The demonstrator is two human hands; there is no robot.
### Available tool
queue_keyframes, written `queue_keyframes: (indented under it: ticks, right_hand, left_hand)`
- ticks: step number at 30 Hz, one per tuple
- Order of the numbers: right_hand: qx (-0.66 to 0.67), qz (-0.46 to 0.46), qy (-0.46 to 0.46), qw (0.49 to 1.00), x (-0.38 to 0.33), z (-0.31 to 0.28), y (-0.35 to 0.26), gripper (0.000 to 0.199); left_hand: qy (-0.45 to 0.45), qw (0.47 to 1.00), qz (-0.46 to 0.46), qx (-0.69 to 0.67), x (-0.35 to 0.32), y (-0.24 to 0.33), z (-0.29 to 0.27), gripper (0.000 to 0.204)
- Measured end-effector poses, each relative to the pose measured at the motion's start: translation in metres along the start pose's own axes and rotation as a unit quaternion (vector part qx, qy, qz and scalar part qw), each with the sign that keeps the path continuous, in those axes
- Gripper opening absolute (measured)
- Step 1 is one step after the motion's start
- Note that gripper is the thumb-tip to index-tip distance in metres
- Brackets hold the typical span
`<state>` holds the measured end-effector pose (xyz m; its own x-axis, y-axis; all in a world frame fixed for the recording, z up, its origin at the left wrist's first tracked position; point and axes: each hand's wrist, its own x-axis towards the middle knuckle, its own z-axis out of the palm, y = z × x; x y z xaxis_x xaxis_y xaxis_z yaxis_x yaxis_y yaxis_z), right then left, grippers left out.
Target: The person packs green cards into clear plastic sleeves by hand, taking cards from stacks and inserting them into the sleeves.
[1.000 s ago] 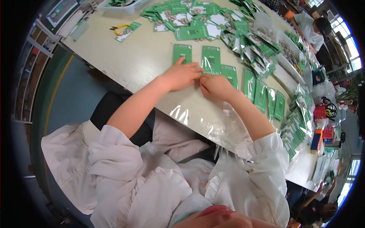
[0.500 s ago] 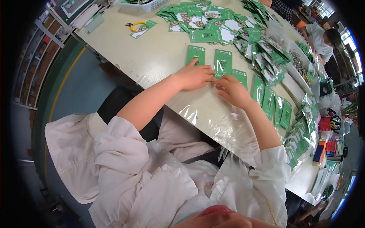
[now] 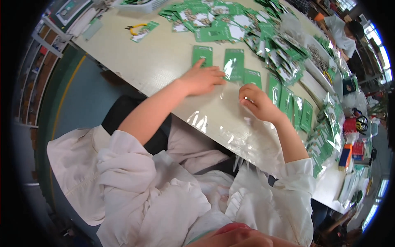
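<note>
My left hand (image 3: 201,80) lies palm down on the table, fingers stretched out, its index finger touching a green card (image 3: 202,52). Just right of it is another green card in a shiny clear sleeve (image 3: 233,66). My right hand (image 3: 258,102) is raised a little over the table, its fingers curled together in a pinch; whatever may be in them is hidden. Beyond its fingertips lies a shorter-looking green card (image 3: 252,77), partly covered by the hand. Clear plastic bags (image 3: 201,122) lie along the near table edge, below both hands.
A heap of green cards with metal pieces (image 3: 214,22) covers the far table. Sleeved cards (image 3: 286,101) stand in a slanting row at right. Yellow-handled pliers (image 3: 136,30) rest on a card at far left. A white basket (image 3: 142,7) stands behind. A co-worker (image 3: 339,37) sits far right.
My right hand has drawn back to the right, away from my left hand and the sleeved card, and its fingers have curled in. My left hand stays on its card. The whole view has shifted slightly.
</note>
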<state>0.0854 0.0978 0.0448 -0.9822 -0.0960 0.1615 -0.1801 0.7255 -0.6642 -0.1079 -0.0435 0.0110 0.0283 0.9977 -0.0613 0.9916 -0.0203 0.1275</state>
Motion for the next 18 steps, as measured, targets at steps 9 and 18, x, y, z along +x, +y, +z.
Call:
queue_keyframes:
  ticks: [9,18]
  right_hand:
    - [0.094,0.104,-0.022,0.99,-0.018,-0.017,-0.037,0.008]
    - [-0.141,0.131,0.016,0.981,-0.007,0.052,-0.017,0.005]
  left_hand:
    - [0.015,1.0,-0.005,-0.01,-0.002,-0.007,0.005,0.035]
    - [0.038,0.999,0.001,-0.014,-0.001,0.0,0.01,0.035]
